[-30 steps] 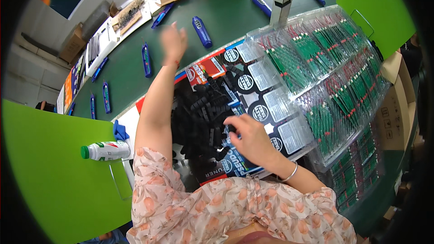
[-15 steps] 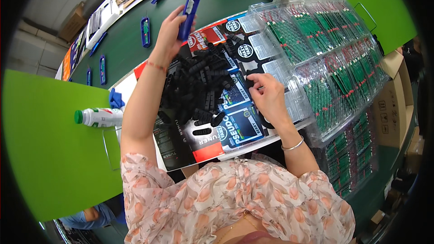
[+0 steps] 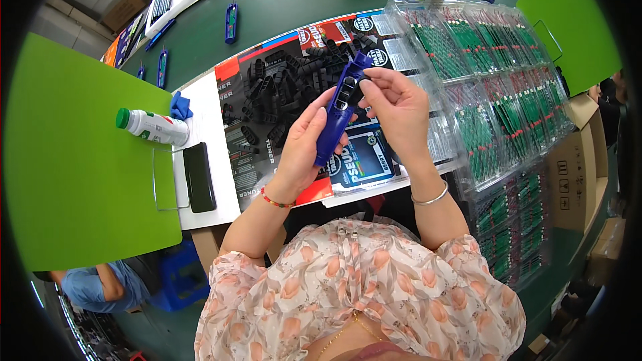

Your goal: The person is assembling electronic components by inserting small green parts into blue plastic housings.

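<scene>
My left hand [image 3: 306,137] is wrapped round a long blue plastic housing [image 3: 330,135], tilted with its far end up and to the right. A black rubber piece with oval openings [image 3: 345,93] lies at the hollow upper part of the housing. The thumb and forefinger of my right hand [image 3: 400,103] pinch at the edge of this black piece, their tips close to the housing's far end. Just beyond the housing, a heap of black ribbed rubber pieces [image 3: 284,87] is spread over printed sheets [image 3: 364,160].
Clear plastic trays of green circuit boards [image 3: 491,103] fill the right. At the left are a white bottle with a green cap [image 3: 152,126], a dark phone [image 3: 199,177] and a green panel [image 3: 80,180]. Several blue housings [image 3: 231,23] lie on the green table beyond.
My left hand has brought the blue housing down and nearer to me. My right hand has risen to meet it, and a black rubber piece is now at the housing.
</scene>
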`<state>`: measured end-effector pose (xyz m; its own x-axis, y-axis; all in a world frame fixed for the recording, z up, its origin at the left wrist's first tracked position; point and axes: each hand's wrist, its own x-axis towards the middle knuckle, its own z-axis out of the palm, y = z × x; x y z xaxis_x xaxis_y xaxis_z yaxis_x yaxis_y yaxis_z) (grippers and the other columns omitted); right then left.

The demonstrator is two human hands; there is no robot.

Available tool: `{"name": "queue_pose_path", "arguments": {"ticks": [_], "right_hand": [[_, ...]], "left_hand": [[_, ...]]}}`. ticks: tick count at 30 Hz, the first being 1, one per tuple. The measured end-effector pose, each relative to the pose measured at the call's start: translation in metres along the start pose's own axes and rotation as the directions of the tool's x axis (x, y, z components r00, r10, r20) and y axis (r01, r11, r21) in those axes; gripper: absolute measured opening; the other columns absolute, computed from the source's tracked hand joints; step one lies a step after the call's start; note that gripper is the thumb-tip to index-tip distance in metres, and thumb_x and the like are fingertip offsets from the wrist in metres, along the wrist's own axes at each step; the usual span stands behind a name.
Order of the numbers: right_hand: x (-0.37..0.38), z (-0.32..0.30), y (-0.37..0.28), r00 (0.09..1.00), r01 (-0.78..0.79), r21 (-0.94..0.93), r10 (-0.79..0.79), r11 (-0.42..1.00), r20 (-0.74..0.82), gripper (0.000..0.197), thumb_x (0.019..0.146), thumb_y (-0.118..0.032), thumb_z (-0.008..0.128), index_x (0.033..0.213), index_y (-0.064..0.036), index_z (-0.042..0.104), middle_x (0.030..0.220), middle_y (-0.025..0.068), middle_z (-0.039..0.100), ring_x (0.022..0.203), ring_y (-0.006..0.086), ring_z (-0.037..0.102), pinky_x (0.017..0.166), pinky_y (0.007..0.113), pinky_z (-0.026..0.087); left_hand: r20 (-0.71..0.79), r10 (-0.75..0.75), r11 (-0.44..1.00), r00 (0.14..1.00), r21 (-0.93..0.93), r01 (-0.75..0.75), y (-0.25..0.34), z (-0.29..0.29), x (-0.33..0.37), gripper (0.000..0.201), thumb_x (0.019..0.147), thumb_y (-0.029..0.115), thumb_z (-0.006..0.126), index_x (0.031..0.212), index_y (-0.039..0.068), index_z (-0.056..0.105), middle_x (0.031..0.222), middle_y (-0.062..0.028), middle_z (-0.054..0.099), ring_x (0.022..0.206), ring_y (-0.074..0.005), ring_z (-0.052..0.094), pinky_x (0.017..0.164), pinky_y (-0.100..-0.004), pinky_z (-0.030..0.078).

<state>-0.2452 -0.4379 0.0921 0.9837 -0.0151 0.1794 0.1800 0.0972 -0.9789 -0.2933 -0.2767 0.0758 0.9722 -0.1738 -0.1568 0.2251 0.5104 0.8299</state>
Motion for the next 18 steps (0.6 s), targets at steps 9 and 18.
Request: {"name": "queue_pose_path", "arguments": {"ticks": [9, 18], "right_hand": [[-0.010, 0.009, 0.006, 0.997, 0.071, -0.192, -0.066, 0.979, 0.032, 0.017, 0.083, -0.004, 0.070, 0.098, 0.0040, 0.068, 0.078, 0.0127, 0.070, 0.063, 0.0144, 0.069, 0.054, 0.025, 0.054], [-0.012, 0.013, 0.004, 0.967, 0.220, -0.568, -0.254, 0.793, 0.020, 0.042, 0.071, -0.007, 0.075, 0.111, -0.0059, 0.063, 0.101, 0.0087, 0.051, 0.063, 0.0156, 0.058, 0.062, 0.032, 0.051]], "left_hand": [[-0.019, 0.039, 0.998, 0.999, 0.042, -0.038, -0.016, 0.003, -0.008, 0.045, 0.104, 0.025, 0.043, 0.146, 0.010, 0.039, 0.100, -0.0067, 0.064, 0.074, -0.0092, 0.060, 0.064, -0.0227, 0.050], [-0.022, 0.063, 0.998, 0.998, -0.013, -0.063, -0.022, -0.001, -0.013, 0.046, 0.104, 0.024, 0.042, 0.146, 0.007, 0.037, 0.095, -0.0062, 0.063, 0.075, -0.0120, 0.060, 0.062, -0.0242, 0.049]]}}
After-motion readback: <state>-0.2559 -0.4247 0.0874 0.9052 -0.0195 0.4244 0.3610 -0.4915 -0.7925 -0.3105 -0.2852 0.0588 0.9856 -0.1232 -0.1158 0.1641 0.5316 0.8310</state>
